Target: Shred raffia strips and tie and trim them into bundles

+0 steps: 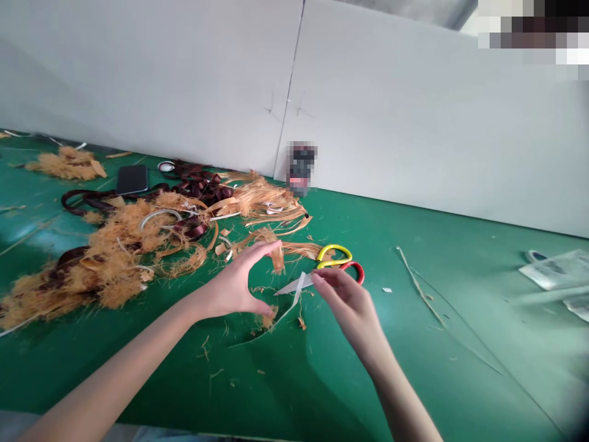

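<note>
My left hand (239, 282) is open, its thumb and fingers wide apart in a C shape over the green table. A tan raffia tuft (277, 259) shows at its fingertips, and a smaller fibre clump (269, 318) is by the thumb. My right hand (345, 301) is closed, with thumb and fingertips together beside the scissors; what it pinches, if anything, is hidden. The scissors (335, 247), with one yellow and one red handle loop, point their blades left, partly behind that hand. A thin white strip (289, 310) crosses the blades and curves down to the left.
Shaggy tan fibre (119, 276) and dark brown ribbon (202, 187) pile up at left, near a black phone-like slab (132, 179). A pale wall panel (414, 110) borders the back. Thin strands (421, 285) and clear plastic packets (554, 270) lie at right.
</note>
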Demonstrator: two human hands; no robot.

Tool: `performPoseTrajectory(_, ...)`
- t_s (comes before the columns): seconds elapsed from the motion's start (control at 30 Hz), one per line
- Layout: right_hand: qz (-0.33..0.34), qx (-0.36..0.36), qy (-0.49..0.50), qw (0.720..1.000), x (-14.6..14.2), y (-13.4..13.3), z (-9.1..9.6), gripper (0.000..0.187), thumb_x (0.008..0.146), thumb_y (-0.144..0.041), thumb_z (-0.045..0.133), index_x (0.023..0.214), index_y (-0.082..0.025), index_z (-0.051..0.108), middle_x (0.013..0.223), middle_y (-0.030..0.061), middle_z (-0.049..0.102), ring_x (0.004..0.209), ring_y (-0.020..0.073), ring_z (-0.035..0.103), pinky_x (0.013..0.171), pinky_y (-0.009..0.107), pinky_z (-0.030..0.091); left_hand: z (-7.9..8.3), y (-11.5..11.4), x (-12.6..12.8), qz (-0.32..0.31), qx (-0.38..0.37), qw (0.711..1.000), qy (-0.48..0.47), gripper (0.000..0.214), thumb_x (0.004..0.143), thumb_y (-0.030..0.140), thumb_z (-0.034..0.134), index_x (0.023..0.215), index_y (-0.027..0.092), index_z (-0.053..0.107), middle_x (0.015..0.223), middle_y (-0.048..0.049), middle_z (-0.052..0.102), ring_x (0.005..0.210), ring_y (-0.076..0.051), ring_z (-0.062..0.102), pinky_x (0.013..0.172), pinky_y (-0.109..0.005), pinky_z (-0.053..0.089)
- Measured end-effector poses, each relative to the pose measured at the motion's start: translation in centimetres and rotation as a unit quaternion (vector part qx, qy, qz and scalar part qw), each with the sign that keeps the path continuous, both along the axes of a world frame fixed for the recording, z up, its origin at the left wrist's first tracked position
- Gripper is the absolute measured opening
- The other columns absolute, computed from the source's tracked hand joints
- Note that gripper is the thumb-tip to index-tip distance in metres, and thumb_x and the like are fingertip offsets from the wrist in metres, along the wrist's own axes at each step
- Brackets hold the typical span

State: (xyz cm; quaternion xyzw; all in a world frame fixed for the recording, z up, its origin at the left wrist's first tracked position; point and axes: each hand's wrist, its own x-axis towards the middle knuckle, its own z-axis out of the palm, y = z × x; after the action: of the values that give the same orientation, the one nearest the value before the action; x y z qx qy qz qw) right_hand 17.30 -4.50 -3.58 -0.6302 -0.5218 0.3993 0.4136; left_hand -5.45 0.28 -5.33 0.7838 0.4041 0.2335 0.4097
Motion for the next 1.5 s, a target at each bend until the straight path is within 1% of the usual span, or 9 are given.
performPoseTrajectory(0.1, 0.053, -0.03, 0.022, 0.998, -2.8, 1.5, 0.0, 0.039, 0.075, -0.05, 0.068, 0.096, -0.017, 0.065, 0.093, 0.0073, 0.071, 0.079, 0.0187, 0.066, 0.071, 0.03, 0.051, 0.2, -0.3, 0.7, -0.026, 0.006, 1.0, 0.001, 0.102, 0.063, 0.04, 0.083, 0.147, 0.038, 0.025, 0.156, -0.0003, 0.027, 0.144, -0.028, 0.024, 0.117, -0.046, 0.025)
performPoseTrajectory(0.23, 0.097, -0.008, 0.016, 0.995, -3.4, 3.1, -1.0, 0.026, 0.075, -0.042, 0.068, 0.075, -0.016, 0.066, 0.066, 0.0003, 0.064, 0.06, 0.0134, 0.056, 0.058, 0.026, 0.043, 0.5, -0.5, 0.7, -0.043, -0.002, 0.999, 0.013, 0.1, 0.064, 0.028, 0.081, 0.147, 0.036, 0.026, 0.156, 0.0, 0.029, 0.144, -0.028, 0.022, 0.118, -0.047, 0.024)
performPoseTrajectory(0.43, 0.114, -0.01, 0.016, 0.993, -2.0, 3.3, -1.8, 0.029, 0.079, -0.042, 0.062, 0.074, -0.015, 0.072, 0.065, 0.0019, 0.066, 0.063, 0.014, 0.055, 0.063, 0.027, 0.041, 0.1, 0.0, -0.2, -0.046, -0.038, 0.995, -0.081, 0.081, 0.067, -0.002, 0.042, 0.139, 0.035, 0.042, 0.149, 0.0049, 0.04, 0.14, -0.02, 0.032, 0.116, -0.039, 0.028)
performPoseTrajectory(0.6, 0.12, -0.021, 0.049, 0.991, -1.4, 3.2, -2.3, 0.03, 0.077, -0.044, 0.063, 0.074, -0.016, 0.074, 0.07, 0.0049, 0.071, 0.067, 0.0169, 0.061, 0.068, 0.03, 0.045, -0.1, 0.4, 0.3, -0.027, -0.115, 0.977, -0.178, 0.06, 0.074, 0.006, 0.044, 0.128, 0.029, 0.058, 0.142, 0.0027, 0.051, 0.136, -0.021, 0.039, 0.114, -0.039, 0.029)
performPoseTrajectory(0.73, 0.123, -0.032, 0.081, 0.989, -1.2, 3.0, -2.4, 0.032, 0.076, -0.046, 0.065, 0.073, -0.016, 0.073, 0.072, 0.0067, 0.072, 0.069, 0.0171, 0.062, 0.069, 0.031, 0.047, -0.1, 0.4, 1.1, 0.063, -0.174, 0.956, -0.228, 0.027, 0.086, 0.031, 0.057, 0.109, 0.024, 0.069, 0.12, -0.0029, 0.067, 0.116, -0.023, 0.057, 0.103, -0.038, 0.042)
performPoseTrajectory(0.87, 0.114, -0.038, 0.116, 0.986, -0.8, 2.5, -2.2, 0.038, 0.077, -0.054, 0.063, 0.072, -0.016, 0.066, 0.072, 0.0056, 0.069, 0.066, 0.0145, 0.06, 0.066, 0.029, 0.046, -0.4, 0.3, 1.8, 0.139, -0.207, 0.939, -0.239, 0.039, 0.072, 0.033, 0.077, 0.108, 0.022, 0.067, 0.086, -0.0015, 0.073, 0.084, -0.018, 0.067, 0.082, -0.033, 0.051)
performPoseTrajectory(1.0, 0.1, -0.053, 0.145, 0.983, -0.4, 2.5, -1.8, 0.041, 0.079, -0.058, 0.059, 0.077, -0.017, 0.055, 0.053, -0.0049, 0.05, 0.046, 0.0074, 0.042, 0.049, 0.023, 0.033, -0.7, 0.2, 1.8, 0.151, -0.204, 0.942, -0.218, 0.042, 0.071, 0.034, 0.078, 0.11, 0.023, 0.067, 0.079, -0.0002, 0.07, 0.078, -0.016, 0.065, 0.071, -0.027, 0.048)
performPoseTrajectory(1.13, 0.086, -0.068, 0.147, 0.983, 0.3, 2.8, -1.8, 0.046, 0.076, -0.057, 0.062, 0.095, -0.017, 0.051, 0.05, -0.0108, 0.037, 0.043, 0.0053, 0.029, 0.046, 0.022, 0.02, -0.8, 0.2, 1.6, 0.156, -0.202, 0.947, -0.196, 0.043, 0.072, 0.035, 0.077, 0.112, 0.023, 0.066, 0.069, 0.0017, 0.067, 0.065, -0.012, 0.059, 0.059, -0.024, 0.04)
performPoseTrajectory(1.5, 0.009, -0.073, 0.059, 0.996, 3.2, 2.8, -4.0, 0.062, 0.067, -0.063, 0.063, 0.106, -0.017, 0.049, 0.048, -0.011, 0.04, 0.04, 0.0061, 0.03, 0.043, 0.021, 0.021, -1.1, 0.7, 0.5, 0.184, -0.138, 0.951, -0.205, 0.046, 0.077, 0.04, 0.072, 0.118, 0.023, 0.063, 0.068, 0.0002, 0.066, 0.066, -0.015, 0.059, 0.059, -0.026, 0.041)
